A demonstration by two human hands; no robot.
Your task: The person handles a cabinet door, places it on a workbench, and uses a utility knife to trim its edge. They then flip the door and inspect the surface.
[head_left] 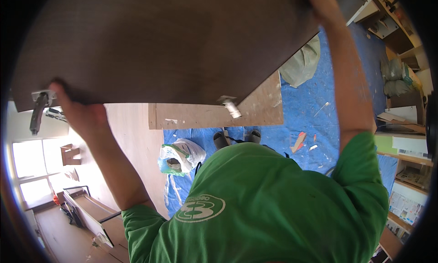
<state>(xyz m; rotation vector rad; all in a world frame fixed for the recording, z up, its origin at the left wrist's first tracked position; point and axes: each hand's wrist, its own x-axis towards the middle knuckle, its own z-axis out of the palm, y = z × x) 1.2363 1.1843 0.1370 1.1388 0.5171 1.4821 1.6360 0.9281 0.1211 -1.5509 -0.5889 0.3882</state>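
A large dark brown cabinet door (173,44) is held up in front of me, filling the upper part of the view. My left hand (84,114) grips its lower edge near the left corner, thumb against the face and fingers behind. Beside that hand a metal hinge (40,109) sticks out from the door. A second hinge (232,109) projects from the lower edge near the right corner. At the upper right my right hand (323,7) is closed around the door's side edge, slightly blurred, its fingertips partly hidden.
Below the door lies a wooden board (214,117) over a blue floor sheet (315,112). A white and green sack (185,153) stands near my feet, a grey sack (302,62) farther right. Shelving (406,185) lines the right; a framed panel (91,217) lies lower left.
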